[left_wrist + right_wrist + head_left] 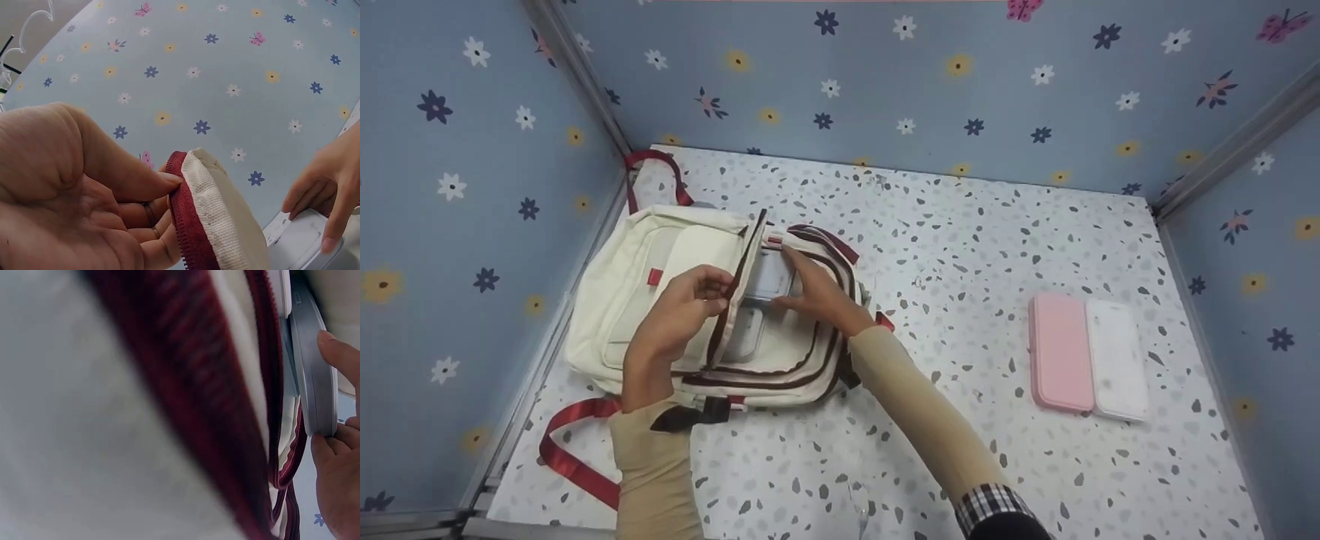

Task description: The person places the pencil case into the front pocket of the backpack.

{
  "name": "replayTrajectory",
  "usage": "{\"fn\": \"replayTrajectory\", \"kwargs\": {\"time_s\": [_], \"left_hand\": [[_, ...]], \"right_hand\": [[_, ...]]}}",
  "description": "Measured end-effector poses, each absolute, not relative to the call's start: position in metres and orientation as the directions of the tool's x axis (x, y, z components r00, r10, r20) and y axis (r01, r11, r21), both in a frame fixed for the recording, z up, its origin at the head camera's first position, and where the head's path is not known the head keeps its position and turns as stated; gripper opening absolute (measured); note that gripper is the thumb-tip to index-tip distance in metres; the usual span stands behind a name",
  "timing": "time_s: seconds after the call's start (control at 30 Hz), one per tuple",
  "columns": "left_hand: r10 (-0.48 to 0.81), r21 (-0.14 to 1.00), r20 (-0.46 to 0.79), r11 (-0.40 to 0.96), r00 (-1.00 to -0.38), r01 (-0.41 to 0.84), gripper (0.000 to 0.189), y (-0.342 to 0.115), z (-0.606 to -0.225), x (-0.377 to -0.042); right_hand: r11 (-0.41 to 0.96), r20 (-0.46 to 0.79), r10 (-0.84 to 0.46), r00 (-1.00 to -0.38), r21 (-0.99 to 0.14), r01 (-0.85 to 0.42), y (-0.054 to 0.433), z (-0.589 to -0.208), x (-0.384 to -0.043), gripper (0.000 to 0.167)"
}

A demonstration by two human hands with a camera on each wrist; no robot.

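A cream backpack (598,300) with dark red zips lies on the speckled table, its front compartment unzipped. My left hand (675,304) pinches the zipped edge of the flap (194,225) between thumb and fingers, holding it raised. Inside the opening, my right hand (823,294) grips a flat grey-blue case (770,274) with rounded corners, thumb on one side and fingers on the other. In the right wrist view, this case (316,377) stands on edge in the bag. Another pale, rounded case (746,336) lies in the compartment, partly hidden by the flap.
A pink case (1061,352) and a white case (1117,360) lie side by side at the table's right. Red straps (570,454) spread out from the backpack. Flower-patterned panels (885,90) stand around the table.
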State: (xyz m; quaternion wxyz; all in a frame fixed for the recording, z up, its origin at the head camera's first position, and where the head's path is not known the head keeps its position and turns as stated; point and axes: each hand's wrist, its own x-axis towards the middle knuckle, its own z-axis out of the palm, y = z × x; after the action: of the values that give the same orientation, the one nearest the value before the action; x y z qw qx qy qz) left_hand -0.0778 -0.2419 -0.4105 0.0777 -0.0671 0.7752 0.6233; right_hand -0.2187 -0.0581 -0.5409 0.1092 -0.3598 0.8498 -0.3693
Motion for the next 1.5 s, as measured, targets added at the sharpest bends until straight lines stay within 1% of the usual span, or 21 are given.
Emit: {"fn": "replayTrajectory", "kwargs": {"time_s": [0.37, 0.7, 0.83, 1.07, 1.17, 1.27, 1.37, 1.5], "left_hand": [[-0.022, 0.962, -0.184, 0.203, -0.983, -0.185, 0.029, -0.241, -0.414, -0.075], [-0.032, 0.959, -0.186, 0.211, -0.982, -0.188, 0.03, -0.241, -0.415, -0.075], [-0.041, 0.958, -0.197, 0.205, -0.98, -0.201, 0.03, -0.242, -0.415, -0.075], [-0.052, 0.959, -0.205, 0.19, -0.977, -0.211, 0.03, -0.243, -0.414, -0.076], [-0.054, 0.958, -0.205, 0.192, -0.977, -0.211, 0.03, -0.242, -0.414, -0.077], [-0.054, 0.958, -0.201, 0.197, -0.978, -0.207, 0.029, -0.241, -0.413, -0.077], [-0.06, 0.957, -0.201, 0.202, -0.978, -0.209, 0.029, -0.241, -0.412, -0.077], [-0.065, 0.955, -0.206, 0.206, -0.976, -0.215, 0.029, -0.241, -0.411, -0.076]], "right_hand": [[0.478, 0.064, -0.681, -0.729, -0.716, -0.509, -0.068, -0.545, -0.215, 0.094], [0.468, 0.084, -0.68, -0.728, -0.715, -0.52, -0.075, -0.547, -0.212, 0.096], [0.487, 0.061, -0.662, -0.747, -0.723, -0.49, -0.076, -0.547, -0.21, 0.098], [0.583, -0.008, -0.585, -0.811, -0.699, -0.414, -0.077, -0.54, -0.204, 0.105], [0.596, -0.016, -0.585, -0.811, -0.686, -0.417, -0.076, -0.534, -0.201, 0.1], [0.595, -0.021, -0.606, -0.795, -0.676, -0.435, -0.072, -0.528, -0.197, 0.094], [0.585, -0.036, -0.632, -0.774, -0.678, -0.446, -0.068, -0.521, -0.191, 0.088], [0.569, -0.049, -0.646, -0.762, -0.696, -0.438, -0.06, -0.515, -0.184, 0.082]]}}
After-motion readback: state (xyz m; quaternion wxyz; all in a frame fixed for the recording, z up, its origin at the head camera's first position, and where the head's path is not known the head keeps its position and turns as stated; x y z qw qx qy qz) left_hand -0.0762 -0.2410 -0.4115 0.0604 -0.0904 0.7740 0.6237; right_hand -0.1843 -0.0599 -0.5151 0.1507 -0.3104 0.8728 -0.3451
